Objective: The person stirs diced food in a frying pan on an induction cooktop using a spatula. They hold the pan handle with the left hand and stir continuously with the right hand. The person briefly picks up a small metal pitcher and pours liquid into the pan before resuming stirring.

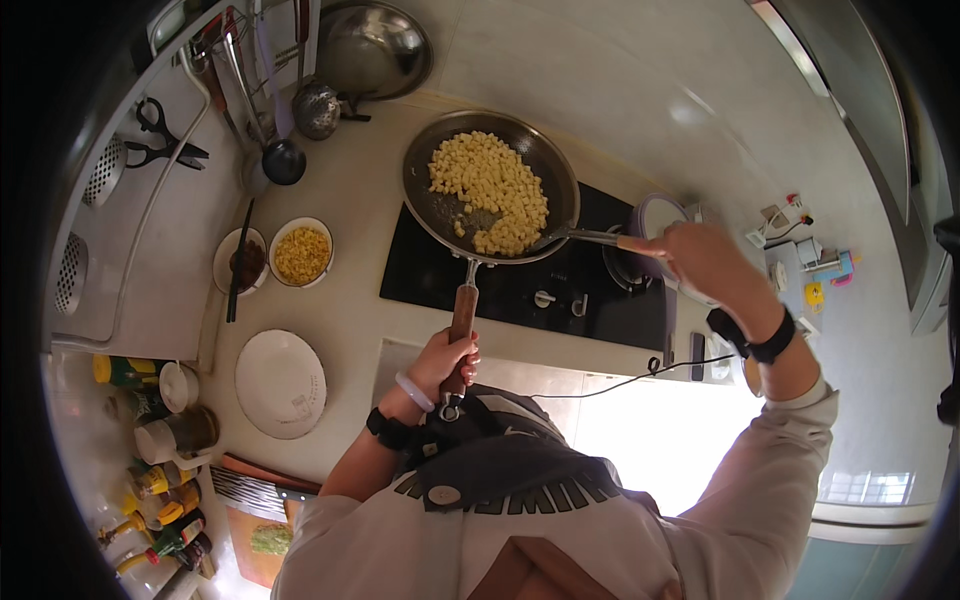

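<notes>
A steel frying pan (427,202) sits over the left side of a black gas hob (510,296). Pale yellow diced cubes (491,176), perhaps potato or tofu, cover much of its inside. My left hand (441,367) grips the pan's wooden handle (465,300) close to its end. In my right hand (701,251) is a spatula (592,235) with a metal shaft and a wooden handle. Its blade rests inside the pan at the lower right, against the cubes.
Left of the hob stand a bowl of yellow bits (302,256) and a bowl of dark sauce (251,266) with chopsticks (240,259) across it. Nearer lie a white plate (281,382) and a cleaver (247,491) on a wooden board (251,551). A lidded purple pot (660,214) occupies the right burner.
</notes>
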Motion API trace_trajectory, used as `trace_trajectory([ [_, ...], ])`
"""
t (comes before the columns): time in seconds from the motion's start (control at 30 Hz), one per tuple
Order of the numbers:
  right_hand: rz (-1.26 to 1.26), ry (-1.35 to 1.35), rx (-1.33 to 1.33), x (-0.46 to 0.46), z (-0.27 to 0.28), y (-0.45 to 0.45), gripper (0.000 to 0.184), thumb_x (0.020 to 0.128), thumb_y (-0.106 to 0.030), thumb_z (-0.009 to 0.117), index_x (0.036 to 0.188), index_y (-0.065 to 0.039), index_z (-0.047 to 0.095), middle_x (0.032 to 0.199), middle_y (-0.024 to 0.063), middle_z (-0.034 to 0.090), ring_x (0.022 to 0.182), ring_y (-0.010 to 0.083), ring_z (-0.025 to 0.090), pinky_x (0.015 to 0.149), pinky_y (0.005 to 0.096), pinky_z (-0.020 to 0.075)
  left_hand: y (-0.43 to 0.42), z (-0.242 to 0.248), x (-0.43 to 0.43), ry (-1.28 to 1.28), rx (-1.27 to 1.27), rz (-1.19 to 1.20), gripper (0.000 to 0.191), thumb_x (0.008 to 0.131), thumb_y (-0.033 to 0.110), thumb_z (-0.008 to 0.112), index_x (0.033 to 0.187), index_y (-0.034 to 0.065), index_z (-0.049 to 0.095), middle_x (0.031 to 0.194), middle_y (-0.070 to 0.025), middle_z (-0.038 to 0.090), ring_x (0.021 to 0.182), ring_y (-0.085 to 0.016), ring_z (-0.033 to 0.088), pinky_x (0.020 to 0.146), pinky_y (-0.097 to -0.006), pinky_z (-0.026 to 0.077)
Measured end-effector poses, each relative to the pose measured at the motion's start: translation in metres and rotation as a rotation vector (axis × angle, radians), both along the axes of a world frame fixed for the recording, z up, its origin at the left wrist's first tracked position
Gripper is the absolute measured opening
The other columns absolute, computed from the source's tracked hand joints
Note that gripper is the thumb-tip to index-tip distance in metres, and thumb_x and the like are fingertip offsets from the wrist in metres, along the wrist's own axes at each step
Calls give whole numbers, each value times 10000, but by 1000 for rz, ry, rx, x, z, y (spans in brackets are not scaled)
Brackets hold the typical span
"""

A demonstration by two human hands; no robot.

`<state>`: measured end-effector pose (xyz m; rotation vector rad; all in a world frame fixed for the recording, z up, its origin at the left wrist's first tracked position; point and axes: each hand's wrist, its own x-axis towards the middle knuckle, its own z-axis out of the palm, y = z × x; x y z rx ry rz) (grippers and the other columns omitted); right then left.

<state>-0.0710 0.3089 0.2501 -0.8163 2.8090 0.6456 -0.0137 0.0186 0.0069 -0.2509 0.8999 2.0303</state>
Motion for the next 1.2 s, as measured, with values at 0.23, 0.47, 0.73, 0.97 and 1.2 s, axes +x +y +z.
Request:
trace_trajectory([
  [0.23,-181,111,-180,-27,-110,0,596,804,9,461,1340,-245,401,745,123,562,659,310,589,581,394,495,1,0,1,18,2,9,147,838,78,483,968,68,415,662,-2,435,488,-80,418,455,-241,389],
  [0.47,-67,126,-528,-53,-96,14,467,756,-54,566,1209,-165,543,774,160,600,714,308,608,639,390,488,1,1,0,-13,-8,0,158,847,82,480,990,68,414,658,-2,433,484,-79,415,451,-237,385],
  [0.73,-683,-367,-222,-118,-18,46,423,848,-328,564,628,34,564,480,114,504,388,180,477,386,323,374,1,-2,1,-3,-10,28,171,837,74,488,988,56,410,654,-8,437,485,-85,420,445,-244,390],
  [0.97,-814,-357,-529,-151,-125,57,366,856,-329,566,710,5,602,521,127,525,409,248,486,420,350,378,2,-2,3,-19,7,49,181,828,48,483,990,54,402,653,-18,438,481,-87,414,443,-231,372],
  [1.2,-288,-125,-509,-126,-132,47,261,870,-322,520,969,-101,615,739,171,601,715,368,573,627,437,443,2,0,2,-27,-36,51,179,832,39,476,994,58,403,650,-18,433,466,-86,413,431,-224,369],
])
